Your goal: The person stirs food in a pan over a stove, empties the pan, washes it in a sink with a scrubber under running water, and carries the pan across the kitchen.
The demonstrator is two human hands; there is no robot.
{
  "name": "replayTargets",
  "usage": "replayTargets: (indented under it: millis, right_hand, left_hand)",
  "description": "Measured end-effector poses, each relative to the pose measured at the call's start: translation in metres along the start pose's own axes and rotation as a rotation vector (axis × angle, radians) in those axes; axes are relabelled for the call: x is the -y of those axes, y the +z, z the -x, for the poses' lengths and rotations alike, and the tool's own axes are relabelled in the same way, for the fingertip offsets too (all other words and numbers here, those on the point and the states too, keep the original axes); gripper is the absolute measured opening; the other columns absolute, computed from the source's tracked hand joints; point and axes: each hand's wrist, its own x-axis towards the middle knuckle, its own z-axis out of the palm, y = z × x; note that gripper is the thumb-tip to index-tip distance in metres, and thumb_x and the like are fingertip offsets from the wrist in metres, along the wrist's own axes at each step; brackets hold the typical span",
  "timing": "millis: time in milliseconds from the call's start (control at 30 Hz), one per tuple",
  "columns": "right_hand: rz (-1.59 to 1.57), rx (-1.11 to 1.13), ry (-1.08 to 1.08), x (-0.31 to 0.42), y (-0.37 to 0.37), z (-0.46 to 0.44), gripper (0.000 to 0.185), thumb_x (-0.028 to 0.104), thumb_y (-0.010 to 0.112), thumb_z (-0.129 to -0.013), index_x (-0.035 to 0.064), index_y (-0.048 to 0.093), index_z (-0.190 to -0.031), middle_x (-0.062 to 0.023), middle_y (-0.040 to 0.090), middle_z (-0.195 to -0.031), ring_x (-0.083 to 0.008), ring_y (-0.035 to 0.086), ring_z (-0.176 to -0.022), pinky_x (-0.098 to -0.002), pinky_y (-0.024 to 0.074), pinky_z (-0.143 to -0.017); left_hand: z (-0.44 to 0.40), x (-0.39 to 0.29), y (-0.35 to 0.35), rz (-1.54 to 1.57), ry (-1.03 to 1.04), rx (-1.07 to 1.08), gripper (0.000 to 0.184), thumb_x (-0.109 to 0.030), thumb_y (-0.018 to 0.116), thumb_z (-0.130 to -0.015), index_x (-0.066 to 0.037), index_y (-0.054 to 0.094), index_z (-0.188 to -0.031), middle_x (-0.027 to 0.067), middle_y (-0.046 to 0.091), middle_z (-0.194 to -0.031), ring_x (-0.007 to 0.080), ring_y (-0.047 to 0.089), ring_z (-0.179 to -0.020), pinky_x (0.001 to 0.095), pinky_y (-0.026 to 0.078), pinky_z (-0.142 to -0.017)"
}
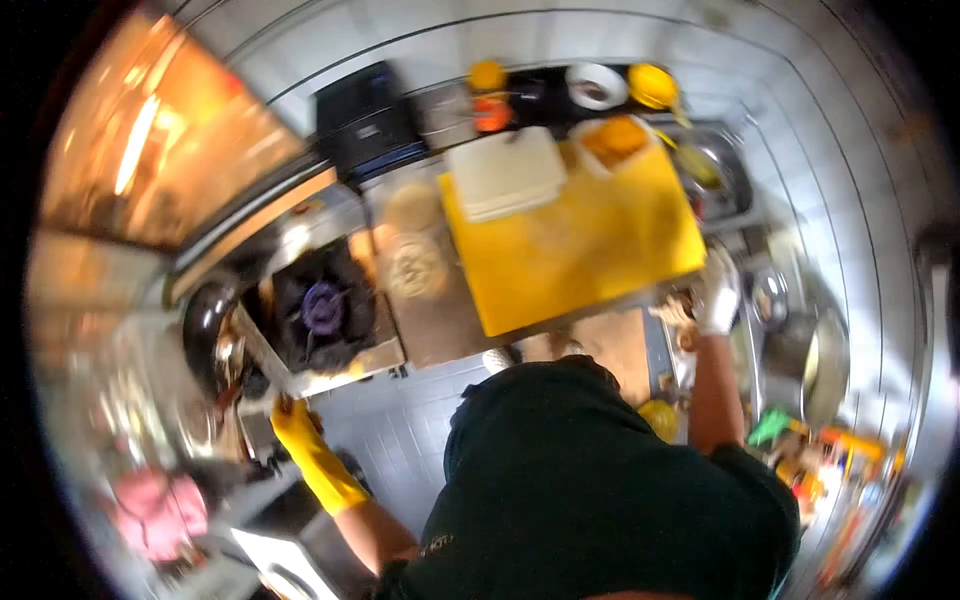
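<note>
Large flat yellow cutting board [575, 255] lies on the brown-grey desk [430, 325], the near edge facing the dark-shirted wearer. R hand [720, 295], in a whitish glove, is at the board's near R corner; its grip is blurred, so can't tell if it's wide, narrow or holding sth. L hand [298, 432], in a long yellow glove, is well L of the board, by the near edge of the metal stove [345, 372]; can't tell that grip's state either, or if it has sth in it. As for progress, prep looks part-way, approx: white plastic tub w/ orange contents [618, 145] sits uncovered at the board's far R corner, and a white rectangular lid or tray [506, 172] lies flat at its far L. Round pale dish w/ pieces [415, 268] is just L of the board; black burner w/ purplish centre [322, 308] is further L. How much is done vs left can't be read from this blurry view.
</note>
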Motion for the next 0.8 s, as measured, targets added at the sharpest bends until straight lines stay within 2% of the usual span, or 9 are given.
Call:
replayTargets:
  millis: [133, 200, 300, 367, 467, 500, 567, 700, 800]
  right_hand:
    - [-0.057, -0.012, 0.059, 0.007, -0.011, 0.013, 0.039, 0.013, 0.055, -0.104, 0.0043, 0.058, -0.142, -0.0083, 0.063, -0.137, -0.0218, 0.064, -0.12, -0.0312, 0.05, -0.1]
    - [-0.056, 0.011, -0.037, -0.008, -0.047, 0.015, 0.039, 0.009, 0.057, -0.103, 0.0036, 0.058, -0.142, -0.0068, 0.066, -0.131, -0.0184, 0.065, -0.114, -0.0293, 0.0526, -0.094]
    - [-0.199, -0.028, 0.167, 0.031, -0.077, 0.047, 0.037, 0.015, 0.063, -0.102, 0.0013, 0.06, -0.137, -0.0069, 0.068, -0.124, -0.0174, 0.065, -0.107, -0.0321, 0.0525, -0.097]
    - [0.118, -0.097, -0.016, -0.017, -0.124, 0.054, 0.029, 0.014, 0.063, -0.102, 0.0059, 0.067, -0.13, -0.0038, 0.071, -0.113, -0.0149, 0.065, -0.101, -0.0313, 0.0521, -0.093]
    - [0.091, -0.006, 0.247, -0.036, -0.17, 0.086, 0.021, 0.01, 0.06, -0.101, 0.0082, 0.074, -0.116, -0.0036, 0.075, -0.101, -0.0099, 0.066, -0.087, -0.0261, 0.0521, -0.074]
    - [0.127, -0.012, 0.37, 0.02, -0.155, 0.098, 0.019, 0.016, 0.063, -0.1, 0.0057, 0.076, -0.109, -0.0032, 0.075, -0.092, -0.0096, 0.065, -0.077, -0.0258, 0.0517, -0.067]
    - [0.161, -0.06, 0.427, 0.026, -0.168, 0.125, 0.03, 0.028, 0.066, -0.099, 0.0003, 0.076, -0.097, -0.0023, 0.071, -0.075, -0.0091, 0.06, -0.06, -0.0258, 0.0486, -0.057]
    - [-0.066, -0.029, 0.584, 0.06, -0.19, 0.155, 0.039, 0.039, 0.064, -0.101, 0.0018, 0.073, -0.11, -0.0052, 0.072, -0.087, -0.0121, 0.064, -0.069, -0.0267, 0.0515, -0.062]
    - [-0.408, -0.194, 0.564, 0.058, -0.208, 0.159, 0.047, 0.044, 0.063, -0.102, 0.0006, 0.068, -0.121, -0.01, 0.073, -0.1, -0.0176, 0.068, -0.083, -0.0304, 0.0543, -0.075]
  left_hand:
    - [0.056, 0.059, 0.071, -0.003, 0.507, 0.128, 0.056, 0.001, 0.066, -0.09, -0.006, 0.053, -0.144, 0.0029, 0.061, -0.086, 0.0084, 0.054, -0.058, 0.0238, 0.041, -0.044]
    - [0.135, -0.005, 0.115, -0.089, 0.167, 0.295, 0.051, 0.001, 0.069, -0.089, -0.003, 0.055, -0.139, 0.0009, 0.059, -0.087, 0.0088, 0.055, -0.062, 0.023, 0.049, -0.057]
    - [0.179, -0.004, 0.181, -0.03, 0.171, 0.638, 0.04, 0.003, 0.067, -0.089, -0.001, 0.059, -0.128, 0.0015, 0.06, -0.086, 0.0086, 0.056, -0.062, 0.0242, 0.05, -0.057]
    - [0.217, -0.013, 0.226, -0.097, 0.157, 0.844, 0.04, 0.002, 0.067, -0.088, 0.0, 0.059, -0.127, 0.0054, 0.064, -0.096, 0.0107, 0.061, -0.073, 0.0247, 0.053, -0.062]
    - [0.264, -0.006, 0.3, -0.195, 0.503, 1.011, 0.04, -0.003, 0.069, -0.086, 0.001, 0.06, -0.126, 0.0024, 0.061, -0.084, 0.0114, 0.061, -0.065, 0.0246, 0.047, -0.056]
    - [0.282, -0.018, 0.321, -0.41, 0.632, 1.044, 0.049, -0.004, 0.074, -0.085, 0.004, 0.058, -0.131, 0.0158, 0.067, -0.111, 0.0239, 0.067, -0.097, 0.0346, 0.054, -0.085]
    - [0.333, -0.027, 0.363, -0.412, 1.087, 1.114, 0.052, -0.008, 0.073, -0.084, 0.002, 0.059, -0.133, 0.0222, 0.066, -0.112, 0.0359, 0.065, -0.101, 0.0437, 0.051, -0.093]
    - [0.449, -0.061, 0.414, -0.491, 1.461, 1.474, 0.048, -0.014, 0.07, -0.086, -0.003, 0.061, -0.132, 0.0211, 0.063, -0.104, 0.0399, 0.064, -0.092, 0.046, 0.053, -0.081]
    - [0.516, -0.034, 0.446, -0.386, 2.082, 1.538, 0.042, -0.015, 0.066, -0.087, -0.005, 0.062, -0.128, 0.0138, 0.062, -0.096, 0.0317, 0.063, -0.082, 0.0435, 0.053, -0.07]
